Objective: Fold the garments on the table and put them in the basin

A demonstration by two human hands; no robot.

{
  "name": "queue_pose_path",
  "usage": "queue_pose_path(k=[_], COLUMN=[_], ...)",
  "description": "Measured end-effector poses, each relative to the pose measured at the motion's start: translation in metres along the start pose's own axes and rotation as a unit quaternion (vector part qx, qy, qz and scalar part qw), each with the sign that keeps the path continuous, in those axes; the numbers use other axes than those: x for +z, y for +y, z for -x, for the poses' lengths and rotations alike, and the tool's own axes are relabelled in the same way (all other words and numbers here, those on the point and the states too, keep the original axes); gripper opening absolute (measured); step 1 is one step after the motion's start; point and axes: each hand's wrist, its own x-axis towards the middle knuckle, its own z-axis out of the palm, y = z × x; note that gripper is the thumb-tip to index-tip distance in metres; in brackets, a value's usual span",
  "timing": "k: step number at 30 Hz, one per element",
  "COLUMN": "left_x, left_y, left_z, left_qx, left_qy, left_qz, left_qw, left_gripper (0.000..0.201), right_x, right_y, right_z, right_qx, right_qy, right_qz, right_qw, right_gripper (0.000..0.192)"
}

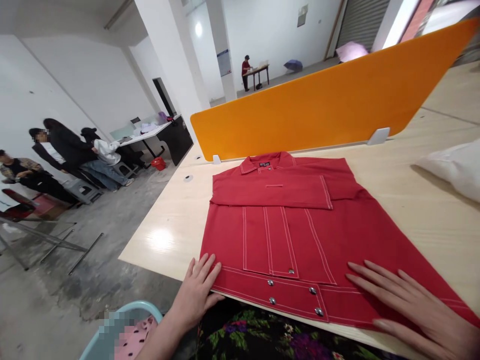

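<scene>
A red jacket (pixel 258 235) with white stitching lies front up on the pale wooden table (pixel 157 235), its collar away from me. One sleeve (pixel 270 192) is folded flat across the chest, while the side to the right spreads out toward the table's near edge. Silver snap buttons show on the waistband. My left hand (pixel 197 287) rests at the jacket's lower left corner, fingers stretched out and thumb by the table edge. On the lower right part of the jacket, my right hand (pixel 412 302) lies flat with its fingers spread.
An orange divider panel (pixel 318 110) stands behind the jacket on white clips. A white cloth bundle (pixel 457 167) sits at the right. Below the table's left side is a light blue tub (pixel 101 335) holding something pink. Several people are at the far left; another stands by a distant table.
</scene>
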Motion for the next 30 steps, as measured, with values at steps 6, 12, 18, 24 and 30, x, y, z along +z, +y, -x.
queue_pose_path(k=[6,12,18,24,30], left_x=[0.002,-0.007,-0.006,-0.001,0.009], left_y=[-0.026,-0.045,-0.064,-0.076,-0.084], left_z=[0.006,0.001,-0.008,-0.015,-0.014], left_qx=[0.063,0.115,0.152,0.168,0.162], left_qy=[0.061,0.023,0.015,0.039,0.075], left_qz=[0.080,0.117,0.069,0.063,0.099], left_qw=[0.993,0.986,0.986,0.983,0.979], left_gripper=[0.052,0.083,0.085,0.068,0.064], right_x=[-0.034,-0.062,-0.067,-0.060,-0.058], right_y=[-0.008,-0.010,-0.005,0.002,0.007], right_z=[0.027,0.037,0.026,0.015,0.017], right_qx=[0.056,0.093,0.087,0.085,0.082], right_qy=[-0.011,-0.054,-0.033,0.049,0.092], right_qz=[0.023,0.024,0.053,0.050,0.001], right_qw=[0.998,0.994,0.994,0.994,0.992], right_gripper=[0.055,0.048,0.049,0.051,0.053])
